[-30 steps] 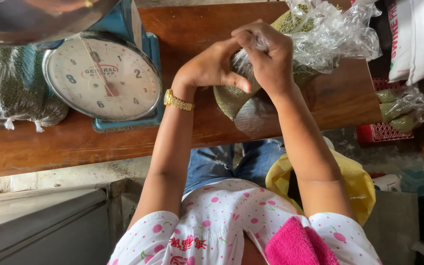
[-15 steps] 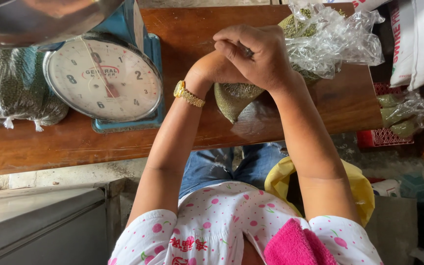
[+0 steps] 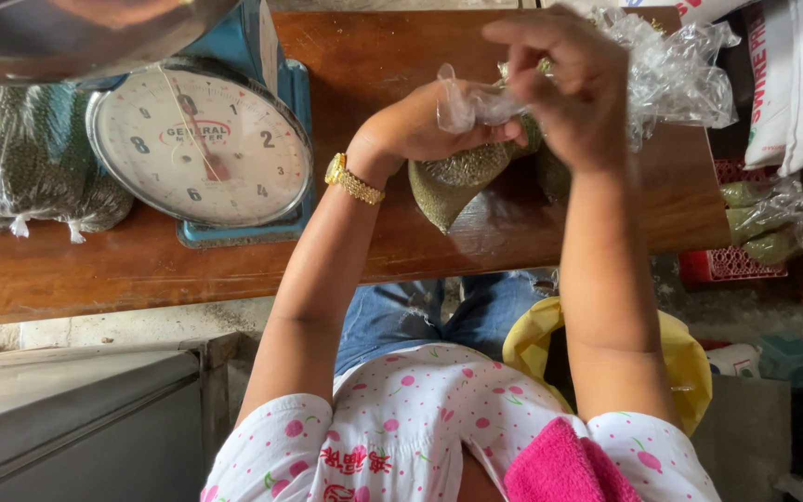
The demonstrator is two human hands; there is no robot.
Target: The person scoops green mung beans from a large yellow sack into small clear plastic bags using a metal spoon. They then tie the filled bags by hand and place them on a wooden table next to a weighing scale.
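A clear plastic bag of small green beans (image 3: 453,181) stands on the brown wooden table (image 3: 346,251). My left hand (image 3: 420,125), a gold watch on its wrist, grips the bag's twisted neck. My right hand (image 3: 569,79) is raised just above and to the right of it, pinching the loose plastic end of the neck (image 3: 467,102) between fingers and thumb. Behind my hands lies a larger open plastic bag of green beans (image 3: 671,74).
A blue dial scale (image 3: 202,149) with a metal pan (image 3: 76,33) stands left of my hands. Tied bags of green beans (image 3: 30,158) lie at the far left. White sacks (image 3: 796,74), a red crate (image 3: 727,260) and a yellow bag (image 3: 671,344) are to the right.
My right hand has lifted off my left hand and moved up and right, drawing the plastic end of the bag's neck out with it. My left hand stays on the neck.
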